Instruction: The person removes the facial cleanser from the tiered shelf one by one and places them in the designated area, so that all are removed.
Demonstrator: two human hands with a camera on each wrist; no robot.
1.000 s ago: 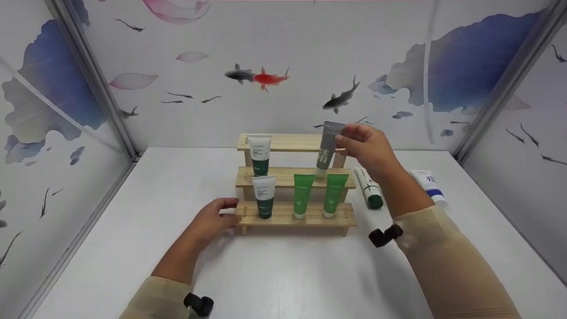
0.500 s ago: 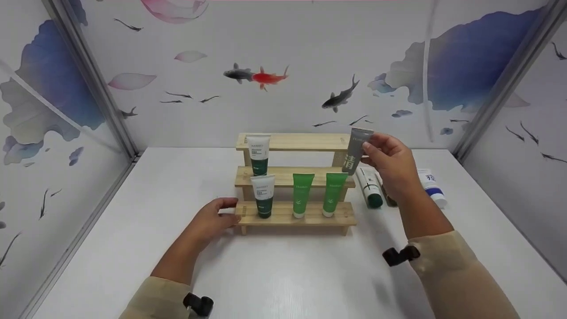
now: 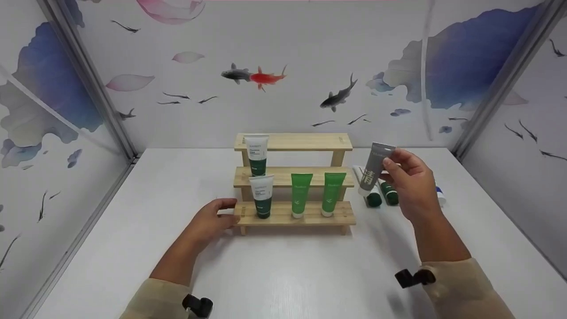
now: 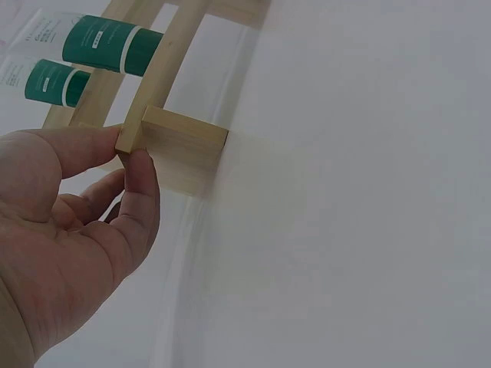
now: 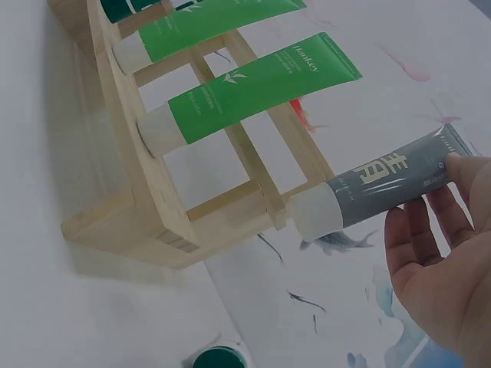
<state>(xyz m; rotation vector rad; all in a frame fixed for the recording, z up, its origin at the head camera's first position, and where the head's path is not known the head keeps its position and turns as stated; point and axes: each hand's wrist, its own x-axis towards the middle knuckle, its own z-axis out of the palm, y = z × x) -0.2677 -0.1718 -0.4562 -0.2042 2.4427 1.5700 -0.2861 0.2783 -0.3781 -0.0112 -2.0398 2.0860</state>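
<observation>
My right hand (image 3: 414,186) pinches a grey squeeze tube (image 3: 375,166) near its flat top end, the white cap tilted down. It is held in the air to the right of a three-step wooden display rack (image 3: 294,141). With thumb and fingers, my left hand (image 4: 77,222) grips the left end of the rack's lowest step. Two white-and-dark-green tubes stand at the left: one tube (image 3: 257,153) on the middle step and another tube (image 3: 262,195) on the lowest. On the lowest step are also two green tubes, the middle one (image 3: 301,195) and the right one (image 3: 333,192).
Right of the rack, several tubes lie on the white table (image 3: 283,270), partly hidden by my right hand. Among them are a dark-green-capped tube (image 3: 373,199) and a white-and-blue tube (image 3: 440,196). A printed wall panel (image 3: 190,119) rises behind the table.
The right hand has carried the grey tube from above the middle step's right end, rightward and down, clear of the rack. My left hand has stayed on the rack.
</observation>
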